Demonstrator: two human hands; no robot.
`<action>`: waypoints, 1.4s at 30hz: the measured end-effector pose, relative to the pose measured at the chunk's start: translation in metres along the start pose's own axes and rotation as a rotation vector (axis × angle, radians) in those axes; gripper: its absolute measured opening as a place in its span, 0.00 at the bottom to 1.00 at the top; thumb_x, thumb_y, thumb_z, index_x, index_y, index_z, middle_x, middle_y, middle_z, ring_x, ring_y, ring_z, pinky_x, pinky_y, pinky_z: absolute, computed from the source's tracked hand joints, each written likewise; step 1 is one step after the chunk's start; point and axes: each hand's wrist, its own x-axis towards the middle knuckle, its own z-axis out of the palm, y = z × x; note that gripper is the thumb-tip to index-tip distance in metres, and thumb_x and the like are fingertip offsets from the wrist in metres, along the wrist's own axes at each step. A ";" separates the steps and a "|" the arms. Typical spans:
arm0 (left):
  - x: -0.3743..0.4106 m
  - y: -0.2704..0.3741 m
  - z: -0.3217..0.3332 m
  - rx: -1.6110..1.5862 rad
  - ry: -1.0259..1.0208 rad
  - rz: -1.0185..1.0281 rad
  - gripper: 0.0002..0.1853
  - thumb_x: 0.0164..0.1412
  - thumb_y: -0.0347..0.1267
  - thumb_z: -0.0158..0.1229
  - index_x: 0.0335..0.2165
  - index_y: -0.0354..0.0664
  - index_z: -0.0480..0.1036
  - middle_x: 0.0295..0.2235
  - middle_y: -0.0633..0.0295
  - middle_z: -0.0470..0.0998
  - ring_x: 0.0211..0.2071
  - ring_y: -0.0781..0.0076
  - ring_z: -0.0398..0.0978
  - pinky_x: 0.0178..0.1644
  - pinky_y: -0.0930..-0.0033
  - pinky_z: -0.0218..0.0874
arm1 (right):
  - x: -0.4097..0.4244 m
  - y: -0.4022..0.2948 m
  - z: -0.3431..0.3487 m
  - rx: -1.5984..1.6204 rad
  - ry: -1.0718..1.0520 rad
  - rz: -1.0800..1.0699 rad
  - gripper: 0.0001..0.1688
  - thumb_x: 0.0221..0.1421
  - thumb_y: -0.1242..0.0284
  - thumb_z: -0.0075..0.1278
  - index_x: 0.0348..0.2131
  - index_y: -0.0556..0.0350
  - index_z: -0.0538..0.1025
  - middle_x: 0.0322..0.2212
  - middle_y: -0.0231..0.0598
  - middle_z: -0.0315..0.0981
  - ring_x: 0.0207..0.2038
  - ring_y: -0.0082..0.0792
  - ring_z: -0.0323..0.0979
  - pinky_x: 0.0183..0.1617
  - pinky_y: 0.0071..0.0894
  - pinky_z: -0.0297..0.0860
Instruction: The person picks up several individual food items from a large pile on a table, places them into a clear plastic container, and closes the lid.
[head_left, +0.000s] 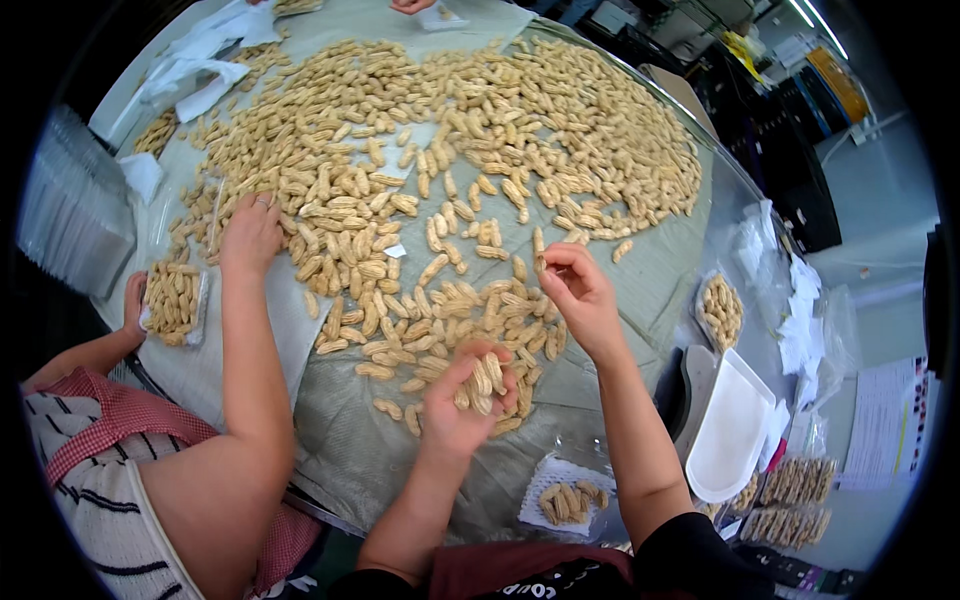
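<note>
Several unshelled peanuts (481, 384) lie in my left hand (459, 409), its palm turned up and its fingers curled round them. My right hand (581, 296) pinches a single peanut (538, 247) between thumb and fingertips, above the cloth to the right of the loose peanuts. Under and beyond both hands spreads a large heap of peanuts in the shell (352, 172) on a grey-green cloth (645, 300). Near my body, between my forearms, a clear plastic tray (544, 517) lined with white foam netting holds a few peanuts (574, 502).
At left, a co-worker's hand (251, 232) reaches into the heap; the other steadies a filled tray (174, 304). Stacked clear trays (71, 202) stand far left. To the right are a scale with a white pan (731, 427), a filled tray (721, 311) and packed peanuts (799, 480).
</note>
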 end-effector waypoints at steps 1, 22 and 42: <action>0.000 -0.002 0.001 -0.006 0.001 -0.010 0.14 0.58 0.33 0.47 0.41 0.41 0.70 0.39 0.52 0.72 0.34 0.60 0.72 0.31 0.63 0.63 | -0.010 -0.008 -0.004 0.040 0.018 0.016 0.09 0.55 0.79 0.50 0.39 0.59 0.73 0.41 0.31 0.64 0.36 0.17 0.64 0.41 0.17 0.63; -0.002 0.011 0.024 0.096 -0.094 -0.012 0.15 0.62 0.32 0.45 0.47 0.42 0.65 0.42 0.55 0.68 0.33 0.67 0.66 0.30 0.70 0.61 | -0.260 -0.154 -0.145 0.607 0.311 0.537 0.11 0.59 0.69 0.46 0.39 0.59 0.69 0.31 0.40 0.74 0.27 0.23 0.72 0.31 0.23 0.72; -0.103 -0.002 0.030 0.488 0.168 -0.105 0.17 0.64 0.33 0.41 0.49 0.41 0.65 0.41 0.53 0.70 0.33 0.63 0.70 0.29 0.68 0.63 | -0.548 -0.022 -0.382 0.267 1.651 0.520 0.12 0.57 0.70 0.44 0.36 0.62 0.71 0.29 0.43 0.74 0.26 0.30 0.74 0.28 0.27 0.73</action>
